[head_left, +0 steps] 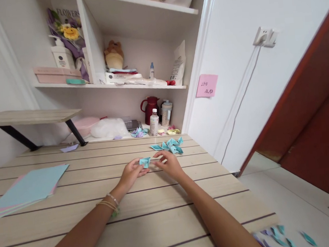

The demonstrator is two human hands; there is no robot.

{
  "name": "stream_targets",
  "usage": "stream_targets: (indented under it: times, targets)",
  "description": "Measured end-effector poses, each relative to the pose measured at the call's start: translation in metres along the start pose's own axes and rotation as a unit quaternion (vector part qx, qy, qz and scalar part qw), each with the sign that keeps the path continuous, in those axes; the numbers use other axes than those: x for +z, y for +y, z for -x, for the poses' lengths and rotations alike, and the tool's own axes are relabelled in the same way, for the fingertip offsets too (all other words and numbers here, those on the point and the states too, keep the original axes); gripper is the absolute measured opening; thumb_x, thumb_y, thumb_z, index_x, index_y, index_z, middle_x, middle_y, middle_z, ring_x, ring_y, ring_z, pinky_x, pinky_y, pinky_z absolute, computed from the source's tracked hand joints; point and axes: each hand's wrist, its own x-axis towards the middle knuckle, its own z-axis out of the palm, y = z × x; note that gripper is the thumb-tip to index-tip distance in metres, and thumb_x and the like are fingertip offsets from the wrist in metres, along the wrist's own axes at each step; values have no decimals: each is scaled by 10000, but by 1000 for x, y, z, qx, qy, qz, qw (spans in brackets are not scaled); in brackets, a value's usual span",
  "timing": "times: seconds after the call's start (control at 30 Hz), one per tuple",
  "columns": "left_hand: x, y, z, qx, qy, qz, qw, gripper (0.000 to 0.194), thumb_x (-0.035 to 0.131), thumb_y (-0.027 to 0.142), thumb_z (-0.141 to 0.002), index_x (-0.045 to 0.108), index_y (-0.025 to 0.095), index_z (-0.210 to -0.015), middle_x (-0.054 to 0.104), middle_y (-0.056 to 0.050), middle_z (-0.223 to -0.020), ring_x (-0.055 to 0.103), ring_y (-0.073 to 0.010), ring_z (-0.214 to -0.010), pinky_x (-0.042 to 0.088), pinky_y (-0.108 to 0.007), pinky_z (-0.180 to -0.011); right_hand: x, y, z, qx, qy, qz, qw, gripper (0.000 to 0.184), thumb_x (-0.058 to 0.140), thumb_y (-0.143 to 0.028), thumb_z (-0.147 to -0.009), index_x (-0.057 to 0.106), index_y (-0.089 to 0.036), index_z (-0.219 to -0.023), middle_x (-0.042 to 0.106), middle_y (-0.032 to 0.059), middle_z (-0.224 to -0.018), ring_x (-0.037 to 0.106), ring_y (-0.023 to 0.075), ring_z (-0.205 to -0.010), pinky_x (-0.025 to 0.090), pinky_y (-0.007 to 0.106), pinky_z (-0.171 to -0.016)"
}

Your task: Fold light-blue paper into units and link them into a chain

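Note:
A small folded piece of light-blue origami paper (145, 163) is pinched between the thumb and fingers of my left hand (132, 171), just above the slatted table. My right hand (168, 164) hovers close by on the right, thumb and forefinger apart and pointing at the paper, with a narrow gap between. Nothing shows between those fingers. Beyond my right hand lies a small pile of folded light-blue paper pieces (172, 146). Bracelets circle my left wrist.
Coloured paper sheets (33, 185) are stacked at the left, near a raised wooden stand (31, 116). Along the back stand a bottle (154, 123), a red jug (151, 108) and a cup (166, 113). More folded pieces (275, 237) lie low at the right, beyond the table edge.

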Motion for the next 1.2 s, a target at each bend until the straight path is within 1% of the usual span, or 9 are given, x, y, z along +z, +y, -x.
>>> stream_targets:
  times: [0.13,0.23,0.37,0.53,0.63,0.77,0.87,0.97,1.2]
  targets:
    - [-3,-2,-2,-26,-11,-27,999,344,588,301,-747,558,86,-1013,704,-102,-726,686,-214,-656,558,-318,-653,-6,-5,3,-154,-74,175,970,176,550,-201,-793,635,-248,-939,562,45,-1047,548,150,-854,423,254,-722]
    - [-2,-1,-2,-39,-30,-50,998,348,553,332,-766,591,59,-979,694,-100,-645,680,-210,-591,556,-279,-563,-6,-7,4,-207,-89,249,942,131,549,-230,-810,645,-246,-898,565,45,-1001,536,158,-884,399,251,-752]
    - [1,5,3,-42,-21,-49,998,371,560,339,-761,614,42,-975,691,-106,-634,674,-209,-569,551,-272,-530,-5,-4,3,-247,-90,278,924,121,547,-282,-817,647,-216,-800,573,46,-890,537,155,-829,393,245,-713]
    - [3,9,6,-41,-6,-16,999,384,565,341,-762,613,58,-1017,693,-106,-678,666,-202,-577,557,-315,-557,-6,-5,4,-242,-114,273,924,99,543,-274,-818,611,-202,-825,574,43,-865,536,153,-802,400,241,-671]
    - [3,7,5,-33,-4,-33,999,365,600,342,-739,631,84,-995,694,-88,-702,663,-198,-626,556,-313,-583,-4,-7,6,-232,-132,263,927,128,599,-325,-768,605,-216,-835,578,34,-877,534,164,-832,403,250,-688]
    - [3,3,4,-26,-30,-57,998,348,639,345,-706,652,104,-957,697,-72,-742,654,-200,-720,551,-322,-654,7,-7,9,-147,-68,244,956,232,643,-405,-705,603,-201,-808,585,28,-816,535,173,-796,401,265,-672]
    - [3,1,5,-24,-53,-47,997,366,653,338,-697,646,124,-993,692,-87,-906,638,-214,-831,539,-339,-718,15,-5,10,-104,-28,241,965,206,647,-382,-702,614,-195,-783,596,25,-768,528,181,-788,396,276,-675]
    - [2,1,5,-25,-46,-25,998,389,671,327,-681,640,133,-1015,682,-91,-965,628,-226,-879,529,-360,-756,18,-4,10,-95,-12,237,967,167,649,-374,-708,641,-209,-734,605,27,-751,521,189,-805,392,283,-693]
    - [2,3,5,-37,-50,-10,998,419,653,326,-689,625,105,-1044,712,-84,-812,663,-220,-736,522,-399,-754,17,-7,9,-110,18,242,964,115,660,-322,-710,675,-220,-762,621,31,-761,500,187,-782,385,277,-677]
